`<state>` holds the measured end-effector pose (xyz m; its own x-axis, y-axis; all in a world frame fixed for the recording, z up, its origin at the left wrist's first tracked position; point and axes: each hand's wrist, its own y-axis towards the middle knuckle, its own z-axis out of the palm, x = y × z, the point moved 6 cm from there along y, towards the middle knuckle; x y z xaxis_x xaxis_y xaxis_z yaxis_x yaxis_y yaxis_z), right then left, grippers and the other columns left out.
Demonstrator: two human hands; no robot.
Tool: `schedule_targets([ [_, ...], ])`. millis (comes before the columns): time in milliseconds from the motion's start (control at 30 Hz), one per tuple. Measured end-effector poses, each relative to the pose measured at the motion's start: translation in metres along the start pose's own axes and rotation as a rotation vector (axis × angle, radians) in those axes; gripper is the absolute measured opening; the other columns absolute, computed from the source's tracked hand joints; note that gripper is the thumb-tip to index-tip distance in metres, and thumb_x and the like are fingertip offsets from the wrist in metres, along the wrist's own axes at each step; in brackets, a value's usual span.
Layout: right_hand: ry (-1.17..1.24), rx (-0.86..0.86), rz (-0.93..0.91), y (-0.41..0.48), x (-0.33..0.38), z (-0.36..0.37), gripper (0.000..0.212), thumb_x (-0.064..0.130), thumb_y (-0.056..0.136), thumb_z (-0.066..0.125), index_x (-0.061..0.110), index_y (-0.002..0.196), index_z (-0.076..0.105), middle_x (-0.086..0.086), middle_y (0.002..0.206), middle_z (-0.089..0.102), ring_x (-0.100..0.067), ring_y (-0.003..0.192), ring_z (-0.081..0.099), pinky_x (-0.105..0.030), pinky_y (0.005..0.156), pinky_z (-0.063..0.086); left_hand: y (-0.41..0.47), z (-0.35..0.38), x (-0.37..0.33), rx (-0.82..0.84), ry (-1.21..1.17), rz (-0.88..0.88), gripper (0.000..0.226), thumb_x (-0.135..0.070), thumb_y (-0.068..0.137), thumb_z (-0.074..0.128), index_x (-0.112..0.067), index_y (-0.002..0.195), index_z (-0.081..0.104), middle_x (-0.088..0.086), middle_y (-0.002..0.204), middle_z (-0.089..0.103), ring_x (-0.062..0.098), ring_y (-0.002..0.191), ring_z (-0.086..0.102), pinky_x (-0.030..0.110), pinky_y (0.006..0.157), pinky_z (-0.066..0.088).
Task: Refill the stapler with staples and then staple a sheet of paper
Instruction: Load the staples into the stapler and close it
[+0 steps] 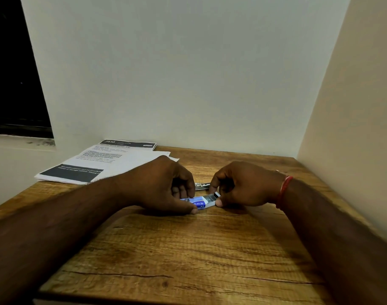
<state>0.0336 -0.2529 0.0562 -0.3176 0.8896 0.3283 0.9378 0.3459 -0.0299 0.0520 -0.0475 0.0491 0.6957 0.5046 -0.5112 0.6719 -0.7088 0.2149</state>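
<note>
Back wall white, side wall beige at right, dark window far left. Wood bench fills the lower frame, set into the corner btwn the walls.

Papers: 1 loose stack, printed, on the bench's far-left corner, partly overhanging its edge; near corner hidden behind the left wrist. Sheet count can't be told.

Both forearms come in from the near edge & meet mid-bench. Left grip: fingers curled round the left end of the box, thumb along its near side, hand resting on the bench. Right grip: thumb & fingers closed in a pinch on the box's right end, which is slid open.

Box: 1, small, blue & white, low over the bench btwn the 2 hands, mostly covered by the fingers. Staples: grey block showing in the open end; no. of strips unclear.

Stapler: 1, only a bit of metal seen in the gap just behind the hands, rest blocked by the knuckles; lies on the bench, apart from the papers.

Band: 1 red thread on the right wrist.
</note>
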Motion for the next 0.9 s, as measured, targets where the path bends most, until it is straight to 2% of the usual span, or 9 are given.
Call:
schedule_targets([
  [200, 0.007, 0.005, 0.006, -0.0006, 0.0024, 0.0006, 0.024, 0.031, 0.093, 0.086, 0.03, 0.117, 0.081, 0.009, 0.089, 0.079, -0.004, 0.081, 0.07, -0.029, 0.079, 0.057, -0.0015, 0.0003, -0.0003, -0.013, -0.001, -0.014, 0.025, -0.035, 0.082, 0.103, -0.023, 0.095, 0.085, -0.005, 0.083, 0.085, 0.001, 0.068, 0.075, 0.015, 0.066, 0.058],
  [300, 0.004, 0.001, 0.014, -0.0007, 0.0008, 0.0002, 0.025, 0.032, 0.092, 0.087, 0.03, 0.116, 0.081, 0.007, 0.092, 0.082, -0.006, 0.085, 0.073, -0.035, 0.084, 0.06, -0.0007, 0.0009, -0.003, -0.027, 0.015, -0.015, 0.024, -0.034, 0.082, 0.103, -0.022, 0.094, 0.086, -0.007, 0.082, 0.084, -0.001, 0.067, 0.075, 0.013, 0.065, 0.058],
  [433, 0.004, 0.003, 0.027, -0.0004, 0.0023, 0.0022, 0.023, 0.034, 0.092, 0.087, 0.029, 0.114, 0.081, 0.006, 0.09, 0.082, -0.006, 0.084, 0.074, -0.033, 0.082, 0.06, -0.0003, 0.001, -0.0038, -0.058, 0.051, -0.03, 0.026, -0.039, 0.08, 0.103, -0.023, 0.092, 0.085, -0.007, 0.081, 0.084, 0.008, 0.071, 0.081, 0.028, 0.07, 0.069],
  [500, -0.019, 0.003, 0.018, -0.0014, 0.0041, 0.0023, 0.023, 0.034, 0.093, 0.086, 0.029, 0.115, 0.08, 0.007, 0.09, 0.081, -0.006, 0.083, 0.074, -0.032, 0.08, 0.059, -0.0002, 0.0017, -0.0028, -0.06, 0.052, -0.04, 0.027, -0.04, 0.08, 0.103, -0.024, 0.091, 0.084, -0.007, 0.08, 0.084, 0.01, 0.071, 0.081, 0.031, 0.072, 0.07],
  [733, -0.019, 0.007, -0.048, -0.0007, 0.0086, 0.0044, 0.025, 0.035, 0.095, 0.084, 0.032, 0.118, 0.08, 0.014, 0.085, 0.074, -0.003, 0.081, 0.069, -0.029, 0.078, 0.056, 0.0012, 0.0007, -0.0019, -0.056, 0.044, -0.051, 0.029, -0.04, 0.079, 0.104, -0.024, 0.093, 0.085, -0.006, 0.082, 0.085, 0.012, 0.076, 0.082, 0.024, 0.073, 0.068],
  [833, -0.007, -0.014, -0.073, 0.0, 0.0097, 0.0058, 0.024, 0.034, 0.093, 0.086, 0.033, 0.117, 0.082, 0.014, 0.085, 0.077, -0.002, 0.079, 0.07, -0.025, 0.076, 0.056, 0.0011, 0.0009, -0.0013, -0.061, 0.054, -0.038, 0.029, -0.043, 0.079, 0.103, -0.026, 0.092, 0.084, -0.008, 0.082, 0.084, 0.005, 0.071, 0.079, 0.016, 0.068, 0.062],
  [900, 0.017, -0.004, -0.082, -0.0006, 0.01, 0.0063, 0.024, 0.033, 0.095, 0.084, 0.033, 0.119, 0.082, 0.012, 0.09, 0.081, -0.002, 0.081, 0.072, -0.027, 0.078, 0.057, 0.0011, 0.0006, -0.0001, -0.067, 0.055, -0.034, 0.029, -0.043, 0.079, 0.103, -0.026, 0.092, 0.084, -0.008, 0.081, 0.084, 0.007, 0.071, 0.079, 0.017, 0.067, 0.062],
])
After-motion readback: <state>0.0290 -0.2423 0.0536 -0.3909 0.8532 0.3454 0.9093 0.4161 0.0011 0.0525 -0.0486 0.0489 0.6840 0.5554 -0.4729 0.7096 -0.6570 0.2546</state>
